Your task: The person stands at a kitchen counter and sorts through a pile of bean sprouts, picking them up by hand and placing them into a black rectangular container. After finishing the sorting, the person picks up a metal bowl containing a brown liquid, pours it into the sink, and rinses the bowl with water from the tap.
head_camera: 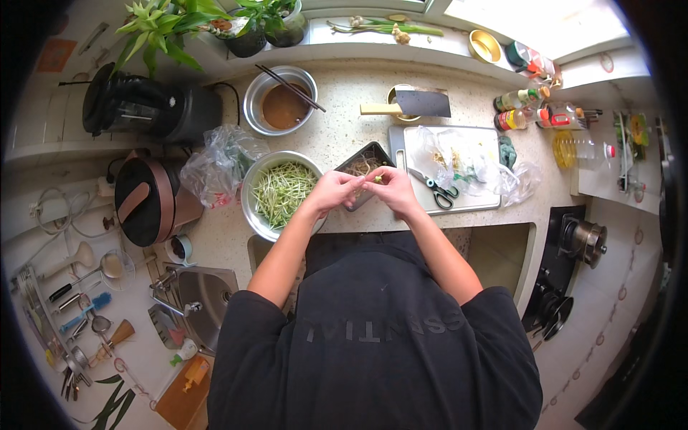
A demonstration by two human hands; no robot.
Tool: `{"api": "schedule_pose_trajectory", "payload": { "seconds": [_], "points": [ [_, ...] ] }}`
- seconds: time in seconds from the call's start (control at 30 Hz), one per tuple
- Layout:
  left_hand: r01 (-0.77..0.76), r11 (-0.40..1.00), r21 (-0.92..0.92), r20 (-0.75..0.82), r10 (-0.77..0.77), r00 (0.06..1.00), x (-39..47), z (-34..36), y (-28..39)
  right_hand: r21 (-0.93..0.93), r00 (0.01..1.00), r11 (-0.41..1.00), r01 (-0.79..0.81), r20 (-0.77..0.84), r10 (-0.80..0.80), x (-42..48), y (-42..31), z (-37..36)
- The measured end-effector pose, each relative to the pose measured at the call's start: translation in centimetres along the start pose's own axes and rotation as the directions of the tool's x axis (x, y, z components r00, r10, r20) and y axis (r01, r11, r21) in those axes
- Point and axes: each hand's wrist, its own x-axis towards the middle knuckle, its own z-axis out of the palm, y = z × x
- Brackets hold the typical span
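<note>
My left hand [336, 190] and my right hand [396, 189] meet fingertip to fingertip over a black plastic tray [379, 149] with brown roots [370, 163] in it. Pinched between them is a thin sprout [378, 178], its small green leaf showing at the right fingers; most of its stem is hidden. Left of my left hand, a metal bowl [249, 188] holds a heap of pale-green sprouts [284, 194]. Green-handled scissors [444, 196] lie to the right of my right hand, on a cutting board [473, 204].
Clear plastic bags [438, 153] cover part of the board. Behind the tray, a cleaver [422, 103] rests across a small bowl. Chopsticks [290, 88] lie over a basin [250, 102] of brown liquid. Bottles [518, 118] stand right; a sink [201, 301] is at left.
</note>
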Motion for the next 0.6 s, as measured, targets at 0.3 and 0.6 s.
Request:
{"api": "schedule_pose_trajectory", "payload": {
  "seconds": [0.3, 0.6],
  "points": [
    [0.118, 0.992, -0.037, 0.066, -0.116, 0.991, -1.3, 0.4, 1.1, 0.103, 0.997, 0.995, 0.000, 0.076, -0.008, -0.3, -0.8, 0.1],
    [0.108, 0.988, -0.107, 0.027, -0.106, 0.994, -1.8, -0.1, 0.7, 0.016, 0.998, 0.998, -0.059, 0.036, 0.058, -0.3, -1.2, -0.7]
  ]
}}
